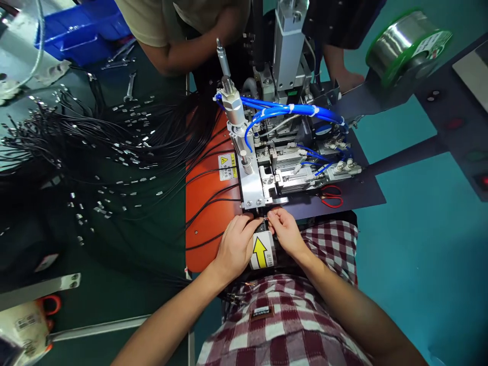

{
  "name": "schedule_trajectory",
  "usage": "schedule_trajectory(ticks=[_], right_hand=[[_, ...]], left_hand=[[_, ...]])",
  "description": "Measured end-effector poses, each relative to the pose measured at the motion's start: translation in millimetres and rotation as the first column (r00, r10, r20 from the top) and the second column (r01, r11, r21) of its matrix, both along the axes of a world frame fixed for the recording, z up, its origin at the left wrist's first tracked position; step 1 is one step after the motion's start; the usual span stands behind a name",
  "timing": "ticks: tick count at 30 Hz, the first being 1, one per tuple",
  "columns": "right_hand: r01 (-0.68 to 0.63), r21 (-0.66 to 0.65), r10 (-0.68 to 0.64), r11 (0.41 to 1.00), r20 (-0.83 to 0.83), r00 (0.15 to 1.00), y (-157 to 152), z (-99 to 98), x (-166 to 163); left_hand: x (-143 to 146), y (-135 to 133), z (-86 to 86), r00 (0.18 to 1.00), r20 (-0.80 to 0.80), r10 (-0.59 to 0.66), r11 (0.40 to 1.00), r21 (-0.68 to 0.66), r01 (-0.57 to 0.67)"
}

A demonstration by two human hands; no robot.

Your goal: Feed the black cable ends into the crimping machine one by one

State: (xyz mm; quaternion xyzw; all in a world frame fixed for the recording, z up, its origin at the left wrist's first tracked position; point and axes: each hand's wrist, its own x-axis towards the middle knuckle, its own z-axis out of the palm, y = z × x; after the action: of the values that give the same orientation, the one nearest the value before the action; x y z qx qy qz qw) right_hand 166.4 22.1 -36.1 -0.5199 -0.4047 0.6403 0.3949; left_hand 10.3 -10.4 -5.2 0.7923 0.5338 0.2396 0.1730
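Note:
At the near end of a metal machine, my two hands meet over its feed track. My left hand rests on the orange plate's right edge, fingers bent and pressed together toward the track. My right hand is closed in a pinch beside it. Between the fingertips shows a small shiny metal piece, too small to name; the fingers hide most of it. Black cables run across the orange plate into the machine. Just below my fingers is a label with a yellow arrow.
Many black cables with metal ends spread over the dark green table at left, near a wrench and blue bins. Red-handled scissors lie right of the machine. A solder spool hangs upper right. Another person's arm is across.

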Motion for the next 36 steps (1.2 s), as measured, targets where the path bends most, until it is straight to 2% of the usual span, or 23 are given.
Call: schedule_trajectory(ticks=[4, 6, 9, 15, 19, 25, 29, 33, 36], right_hand=[[-0.014, 0.019, 0.014, 1.000, 0.003, 1.000, -0.3, -3.1, 1.0], [-0.006, 0.025, 0.006, 1.000, -0.006, 1.000, -0.4, -5.7, 1.0], [-0.004, 0.030, 0.004, 1.000, -0.016, 1.000, -0.2, -8.8, 1.0], [0.001, 0.043, -0.001, 0.999, 0.005, 1.000, 0.2, -9.5, 0.2], [0.024, 0.040, -0.024, 0.999, 0.000, 1.000, 1.3, -11.1, 4.0], [0.105, 0.046, -0.106, 0.993, 0.033, 0.994, -4.4, -16.6, 32.6], [0.188, -0.003, -0.187, 0.982, 0.049, 0.981, -17.5, -23.1, 50.6], [0.236, -0.044, -0.236, 0.971, 0.020, 0.972, -29.0, -23.4, 58.5], [0.241, -0.042, -0.240, 0.970, 0.025, 0.971, -33.1, -15.4, 64.0]], left_hand=[[-4.1, -16.1, 8.9, 0.992, 0.069, 0.107, 0.986, -0.133, -0.097], [-6.5, -27.5, 12.2, 0.984, 0.009, 0.178, 0.970, -0.169, -0.174], [-11.8, -39.4, 9.3, 0.964, -0.136, 0.230, 0.961, -0.127, -0.247], [-29.9, -34.7, -8.2, 0.953, -0.283, 0.105, 0.994, 0.009, -0.107], [-31.8, -32.6, -8.7, 0.950, -0.287, 0.119, 0.993, 0.046, -0.110], [-30.3, -35.0, -5.0, 0.961, -0.250, 0.119, 0.993, 0.008, -0.121], [-36.9, -6.0, -3.7, 0.974, -0.196, 0.113, 0.992, -0.024, -0.120], [-50.4, 29.6, 11.3, 0.996, -0.032, 0.079, 0.997, -0.008, -0.079], [-61.3, 16.1, 35.4, 0.999, 0.052, -0.015, 0.999, -0.036, 0.017]])
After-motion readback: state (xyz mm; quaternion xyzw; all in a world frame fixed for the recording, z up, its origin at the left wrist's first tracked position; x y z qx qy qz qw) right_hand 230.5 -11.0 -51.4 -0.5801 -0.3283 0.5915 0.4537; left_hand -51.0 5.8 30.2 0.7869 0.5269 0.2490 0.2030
